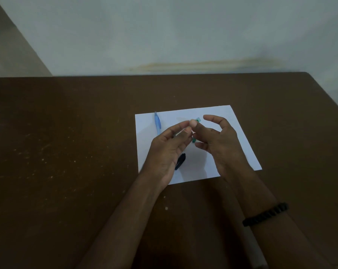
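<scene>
– Brown table [67, 133] around you: how much room?
– Plenty. It spreads wide on both sides, and the white paper [232, 129] lies well inside its edges.
– Your hands?
– Both are raised over the paper. My right hand [222, 140] pinches the green pen [198, 119] by thumb and finger. My left hand [170, 150] has its fingertips at the pen; whether it grips, I cannot tell.
– Around them?
– Blue pen [157, 123] on the paper's left, black cap [180, 161] beside my left palm, pale wall [164, 35] behind.
</scene>
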